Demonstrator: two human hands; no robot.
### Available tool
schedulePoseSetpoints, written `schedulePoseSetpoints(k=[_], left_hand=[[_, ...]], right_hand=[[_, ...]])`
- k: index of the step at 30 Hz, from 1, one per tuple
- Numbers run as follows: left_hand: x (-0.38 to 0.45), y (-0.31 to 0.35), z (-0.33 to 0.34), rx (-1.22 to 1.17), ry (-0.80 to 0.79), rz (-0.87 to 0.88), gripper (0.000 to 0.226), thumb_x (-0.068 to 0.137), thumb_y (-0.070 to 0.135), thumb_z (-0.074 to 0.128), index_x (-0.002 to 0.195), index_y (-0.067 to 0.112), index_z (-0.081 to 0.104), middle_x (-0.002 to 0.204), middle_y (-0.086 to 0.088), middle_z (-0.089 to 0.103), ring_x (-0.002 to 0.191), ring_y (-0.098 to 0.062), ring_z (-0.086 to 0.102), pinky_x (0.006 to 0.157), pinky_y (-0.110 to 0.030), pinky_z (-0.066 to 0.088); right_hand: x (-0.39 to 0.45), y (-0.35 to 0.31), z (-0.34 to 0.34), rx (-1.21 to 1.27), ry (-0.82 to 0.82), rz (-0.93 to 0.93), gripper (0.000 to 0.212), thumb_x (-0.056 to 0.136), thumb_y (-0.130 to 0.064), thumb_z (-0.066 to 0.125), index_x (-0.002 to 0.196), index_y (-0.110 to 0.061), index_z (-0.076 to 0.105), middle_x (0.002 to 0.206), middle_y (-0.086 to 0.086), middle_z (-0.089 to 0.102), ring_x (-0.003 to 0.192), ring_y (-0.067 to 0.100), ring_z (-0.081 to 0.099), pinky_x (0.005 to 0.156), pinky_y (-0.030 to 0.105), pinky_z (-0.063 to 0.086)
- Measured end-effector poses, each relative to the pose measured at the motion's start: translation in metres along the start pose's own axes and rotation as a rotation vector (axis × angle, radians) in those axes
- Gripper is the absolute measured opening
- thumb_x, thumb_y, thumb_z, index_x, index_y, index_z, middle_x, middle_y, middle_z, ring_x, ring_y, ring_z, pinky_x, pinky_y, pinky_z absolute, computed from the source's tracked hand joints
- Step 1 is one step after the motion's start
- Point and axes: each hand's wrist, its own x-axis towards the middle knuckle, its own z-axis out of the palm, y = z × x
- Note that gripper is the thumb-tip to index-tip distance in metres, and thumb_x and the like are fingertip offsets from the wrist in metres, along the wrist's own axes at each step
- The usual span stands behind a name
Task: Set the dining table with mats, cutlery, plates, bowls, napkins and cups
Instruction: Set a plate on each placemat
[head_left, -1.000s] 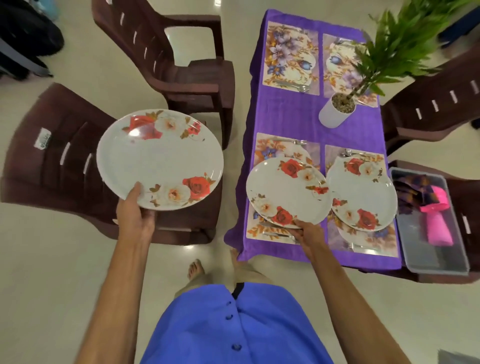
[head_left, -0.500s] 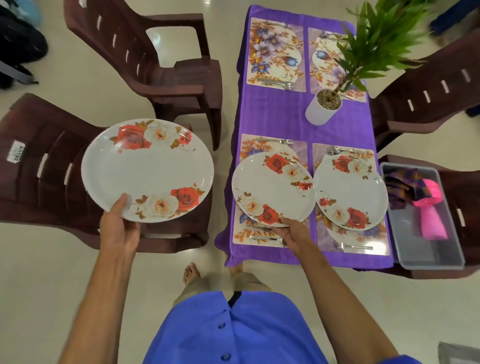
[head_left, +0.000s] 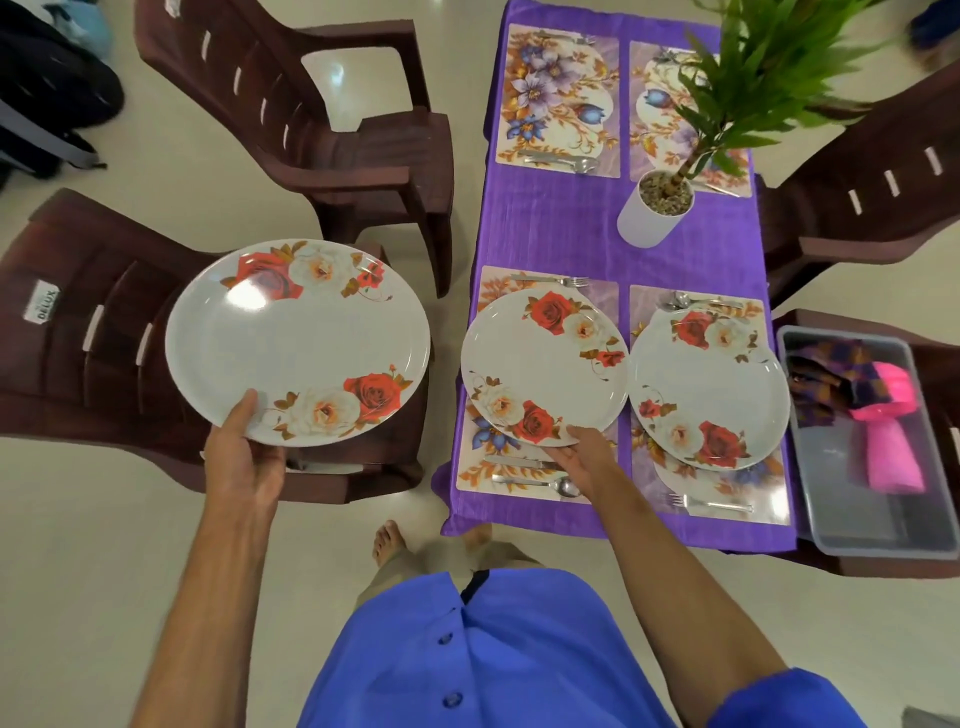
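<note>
Two rose plates in my hands at the table.
My left hand (head_left: 244, 457) holds one plate (head_left: 297, 340) above a chair (head_left: 78, 364); my right hand (head_left: 582, 457) grips another plate (head_left: 543, 366) over a mat (head_left: 535, 467).

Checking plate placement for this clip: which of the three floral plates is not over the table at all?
The plate gripped by the left hand, held above the brown chair. The other two sit on the near placemats.
</note>
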Motion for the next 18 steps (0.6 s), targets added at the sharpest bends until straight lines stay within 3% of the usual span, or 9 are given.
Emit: schedulePoseSetpoints(k=[3, 6, 8, 12, 15, 18], left_hand=[[-0.004, -0.003, 0.004, -0.006, 0.012, 0.011, 0.046, 0.098, 0.008, 0.068, 0.143, 0.012, 0.058, 0.131, -0.006, 0.073, 0.117, -0.023, 0.072, 0.096, -0.042, 0.061], [-0.006, -0.006, 0.007, -0.003, 0.020, 0.017, 0.044, 0.099, 0.007, 0.065, 0.143, 0.011, 0.059, 0.130, -0.007, 0.073, 0.115, -0.023, 0.073, 0.092, -0.041, 0.062], [-0.006, -0.008, 0.009, -0.005, 0.040, 0.006, 0.043, 0.099, 0.008, 0.066, 0.142, 0.010, 0.060, 0.129, -0.007, 0.074, 0.114, -0.023, 0.074, 0.091, -0.040, 0.062], [-0.008, -0.011, 0.011, -0.012, 0.063, -0.008, 0.044, 0.098, 0.008, 0.068, 0.141, 0.008, 0.060, 0.130, -0.009, 0.073, 0.113, -0.023, 0.074, 0.089, -0.038, 0.063], [-0.009, -0.014, 0.014, -0.008, 0.067, 0.000, 0.045, 0.098, 0.008, 0.068, 0.142, 0.007, 0.059, 0.131, -0.009, 0.072, 0.112, -0.022, 0.075, 0.087, -0.038, 0.063], [-0.008, -0.015, 0.016, -0.005, 0.057, 0.006, 0.047, 0.097, 0.008, 0.068, 0.143, 0.007, 0.058, 0.132, -0.009, 0.071, 0.112, -0.022, 0.075, 0.090, -0.039, 0.063]], right_hand=[[0.007, -0.003, -0.006, -0.177, 0.077, -0.012, 0.039, 0.105, -0.009, 0.055, 0.141, 0.004, 0.051, 0.143, 0.024, 0.056, 0.123, 0.036, 0.061, 0.094, 0.039, 0.058], [0.007, 0.001, -0.013, -0.336, 0.106, -0.059, 0.051, 0.099, -0.025, 0.070, 0.137, 0.006, 0.058, 0.136, 0.020, 0.063, 0.126, 0.034, 0.061, 0.109, 0.036, 0.048], [0.008, 0.000, -0.013, -0.259, 0.067, -0.049, 0.046, 0.101, -0.020, 0.067, 0.138, 0.005, 0.057, 0.135, 0.018, 0.064, 0.123, 0.031, 0.062, 0.109, 0.037, 0.049], [0.007, -0.006, -0.007, -0.030, 0.034, 0.053, 0.029, 0.103, -0.002, 0.050, 0.132, 0.000, 0.053, 0.127, 0.022, 0.064, 0.106, 0.033, 0.067, 0.089, 0.043, 0.058], [0.009, -0.007, -0.013, -0.226, 0.100, 0.014, 0.025, 0.098, -0.013, 0.061, 0.120, -0.004, 0.057, 0.113, 0.021, 0.071, 0.096, 0.034, 0.074, 0.074, 0.040, 0.063], [0.017, -0.012, -0.020, -0.389, 0.306, -0.147, 0.019, 0.090, -0.019, 0.067, 0.104, -0.007, 0.063, 0.102, 0.016, 0.074, 0.081, 0.029, 0.076, 0.076, 0.046, 0.066]])
